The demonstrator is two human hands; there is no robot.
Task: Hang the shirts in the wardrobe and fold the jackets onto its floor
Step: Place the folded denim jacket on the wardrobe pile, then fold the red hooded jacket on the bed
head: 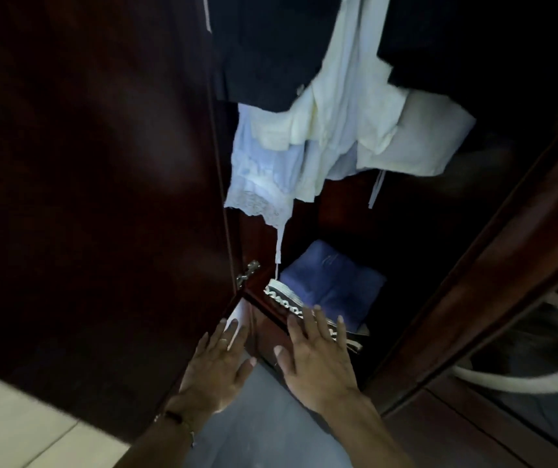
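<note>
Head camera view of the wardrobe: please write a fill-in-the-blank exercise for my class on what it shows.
1. Both hands, left hand and right hand, are ____, fingers spread, holding nothing.
2. The folded garment on the wardrobe floor is ____ in colour.
3. The cream shirt hangs ____ the folded garment.
4. The metal hinge sits on the wardrobe's ____ side.

Missing words: open; blue; above; left

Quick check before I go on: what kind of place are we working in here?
Most likely a bedroom, at an open dark wooden wardrobe. Pale shirts hang inside, a folded blue garment lies on its floor, and both hands, left and right, reach in open.
</note>
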